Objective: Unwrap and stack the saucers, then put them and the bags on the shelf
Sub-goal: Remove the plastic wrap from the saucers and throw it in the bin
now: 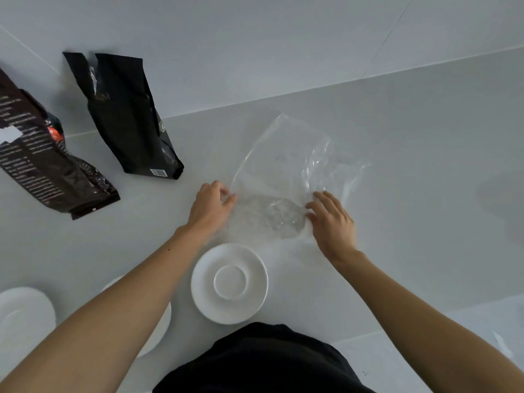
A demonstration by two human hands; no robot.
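Note:
A clear plastic wrapper (286, 171) lies on the grey counter with a saucer (273, 215) dimly showing inside its near end. My left hand (209, 208) pinches the wrapper's left edge. My right hand (331, 222) grips its right side beside the wrapped saucer. An unwrapped white saucer (229, 283) rests just below the wrapper, close to my body. Another white saucer (158, 327) is mostly hidden under my left forearm, and a third (25, 316) sits at the far left. Two dark bags stand at the back left: a black one (127, 117) and a brown printed one (37, 154).
The grey counter (425, 165) meets a pale wall (255, 52) at the back. A scrap of clear plastic (503, 346) lies at the lower right near the counter's front edge. My dark clothing fills the bottom middle.

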